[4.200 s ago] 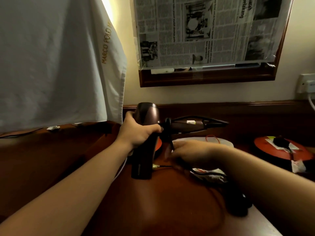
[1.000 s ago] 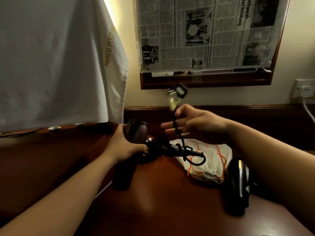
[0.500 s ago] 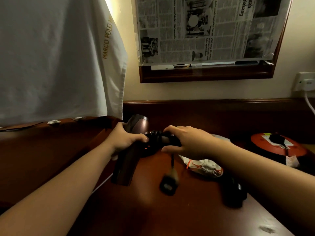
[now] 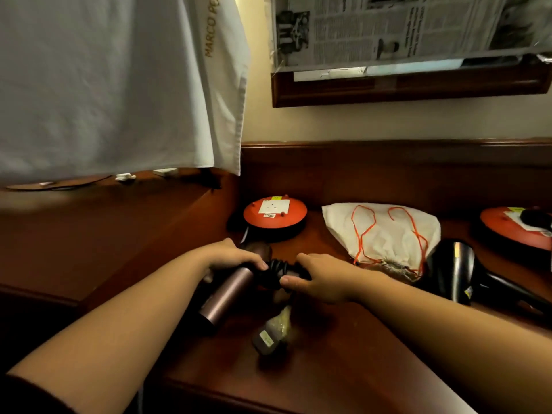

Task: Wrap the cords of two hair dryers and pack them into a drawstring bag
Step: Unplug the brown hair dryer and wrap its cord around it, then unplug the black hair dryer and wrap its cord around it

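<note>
Left hand [image 4: 236,258] grips a bronze metallic hair dryer [image 4: 230,291] while right hand [image 4: 316,279] curls around its coiled black cord [image 4: 273,271] above the dark wooden counter [image 4: 343,354].

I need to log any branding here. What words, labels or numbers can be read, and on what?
"MARCO PO", cut off at the frame's top edge: gold letters on the white cloth.
Newspaper on the wall: print too small to read.
Labels on the two orange discs: too small.
Sticker on the plug: blurred.
</note>
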A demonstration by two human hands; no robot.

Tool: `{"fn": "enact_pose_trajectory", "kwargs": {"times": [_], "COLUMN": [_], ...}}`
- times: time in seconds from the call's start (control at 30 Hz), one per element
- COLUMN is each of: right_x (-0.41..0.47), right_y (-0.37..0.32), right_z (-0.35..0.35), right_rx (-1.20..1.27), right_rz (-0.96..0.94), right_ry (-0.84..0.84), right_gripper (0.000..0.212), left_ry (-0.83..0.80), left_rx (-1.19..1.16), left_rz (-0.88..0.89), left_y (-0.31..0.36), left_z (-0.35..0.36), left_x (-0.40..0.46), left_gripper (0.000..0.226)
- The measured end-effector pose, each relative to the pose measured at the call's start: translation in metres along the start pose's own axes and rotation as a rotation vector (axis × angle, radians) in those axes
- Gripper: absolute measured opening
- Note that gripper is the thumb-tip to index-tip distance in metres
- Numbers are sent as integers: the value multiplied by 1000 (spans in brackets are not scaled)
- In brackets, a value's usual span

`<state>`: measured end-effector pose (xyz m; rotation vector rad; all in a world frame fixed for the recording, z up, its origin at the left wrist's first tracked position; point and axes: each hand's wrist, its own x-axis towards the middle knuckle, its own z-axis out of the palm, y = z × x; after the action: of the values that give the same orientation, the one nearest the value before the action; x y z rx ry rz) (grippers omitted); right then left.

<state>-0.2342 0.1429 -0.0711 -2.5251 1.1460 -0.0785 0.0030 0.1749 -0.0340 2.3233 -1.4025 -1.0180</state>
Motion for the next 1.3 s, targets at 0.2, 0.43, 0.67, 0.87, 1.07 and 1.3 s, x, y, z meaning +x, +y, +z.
{"fn": "enact_pose_trajectory", "kwargs": {"times": [0.2, 0.43, 0.67, 0.87, 1.07, 1.3], "right_x": [3, 8, -20, -63, -125, -183], "right_y": [-6, -21, 10, 63, 130, 216], "right_z": [41, 53, 30, 1, -26, -69], "right_rx": [-154, -201, -72, -143, -223, -229], "right_rz": [112, 305, 139, 181, 323, 563], "right_ry": [132, 263, 149, 294, 445, 553], "right_gripper": [82, 101, 110, 90, 70, 61], "left_ry": [103, 183, 357, 283, 159, 115], "left_rx": [47, 314, 284, 252, 256, 193], "left_rz": [42, 78, 458, 667, 853, 996], "left_y": [-9, 8, 39, 78, 146, 243], "left_z": [11, 11, 61, 104, 170, 229], "left_x": [15, 16, -6, -13, -6, -2], "left_gripper": [110, 119, 79, 64, 62, 46]}}
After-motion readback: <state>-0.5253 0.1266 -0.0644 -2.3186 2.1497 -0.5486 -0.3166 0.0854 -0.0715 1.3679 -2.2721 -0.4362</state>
